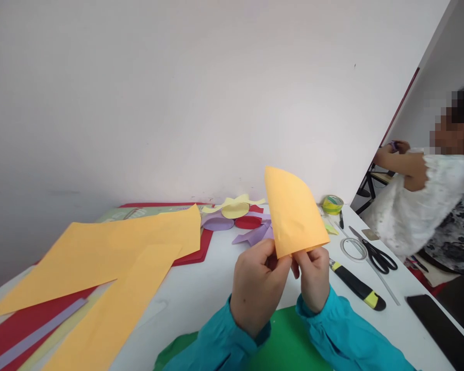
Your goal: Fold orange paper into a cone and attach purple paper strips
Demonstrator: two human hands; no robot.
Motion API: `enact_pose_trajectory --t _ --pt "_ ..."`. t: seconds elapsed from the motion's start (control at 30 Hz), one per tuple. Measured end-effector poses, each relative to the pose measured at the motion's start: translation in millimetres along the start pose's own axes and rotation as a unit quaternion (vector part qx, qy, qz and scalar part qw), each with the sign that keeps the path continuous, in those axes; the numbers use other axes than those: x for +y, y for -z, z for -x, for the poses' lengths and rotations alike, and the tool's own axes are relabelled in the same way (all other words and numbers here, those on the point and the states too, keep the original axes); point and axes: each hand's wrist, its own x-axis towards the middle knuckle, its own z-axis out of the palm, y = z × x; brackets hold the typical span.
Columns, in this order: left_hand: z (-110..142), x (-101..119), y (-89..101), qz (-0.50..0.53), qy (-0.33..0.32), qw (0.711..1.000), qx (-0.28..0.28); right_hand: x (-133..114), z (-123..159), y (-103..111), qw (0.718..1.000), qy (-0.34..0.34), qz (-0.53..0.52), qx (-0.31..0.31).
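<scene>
A curved piece of orange paper [294, 211] stands up between my two hands, above the table. My left hand [257, 286] is closed, pinching its lower left edge between thumb and fingers. Close beside it, my right hand [313, 275] pinches the bottom edge from below, fingertips partly hidden behind the paper. Behind the hands lie purple paper pieces [255, 235], a red paper piece [248, 221] and a pale yellow paper shape [235, 207]. Under my forearms is a green sheet [286, 335].
Large orange sheets [112, 257] cover the left side, over red paper [19, 330]. On the right lie a utility knife [355, 283], black scissors [379, 256], a clear tape roll [353, 249], a yellow-green tape roll [333, 204] and a black phone-like slab [441, 327]. Another person [441, 180] sits at right.
</scene>
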Motion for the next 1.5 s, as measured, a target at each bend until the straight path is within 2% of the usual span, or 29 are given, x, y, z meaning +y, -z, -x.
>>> enact_pose_trajectory --t 0.23,0.47,0.67,0.93,1.2,1.37,1.5 --pt "0.4 0.0 -3.5 0.025 0.017 0.998 -0.047 4.1 2.1 -2.2 0.999 -0.03 -0.044 0.004" --pt "0.2 0.2 -0.8 -0.001 -0.005 1.0 -0.019 8.8 1.2 -1.0 0.999 -0.023 -0.023 -0.003" --pt "-0.6 -1.1 -0.7 0.037 0.007 0.999 -0.031 -0.4 1.3 -5.0 0.998 -0.024 -0.057 -0.003" --pt "-0.4 -2.7 -2.5 0.007 -0.005 0.998 -0.055 14.0 1.5 -5.0 0.992 -0.039 -0.118 0.005" --pt "-2.2 0.6 4.8 0.022 0.01 1.0 -0.004 5.6 -0.4 -2.4 0.998 -0.02 -0.056 -0.032" --pt "-1.2 0.6 3.2 0.054 0.02 0.998 -0.031 4.0 -0.4 -4.4 0.994 -0.021 -0.104 -0.034" --pt "-1.1 0.7 -0.3 0.056 0.003 0.997 -0.047 2.2 1.7 -5.4 0.992 -0.041 -0.114 -0.027"
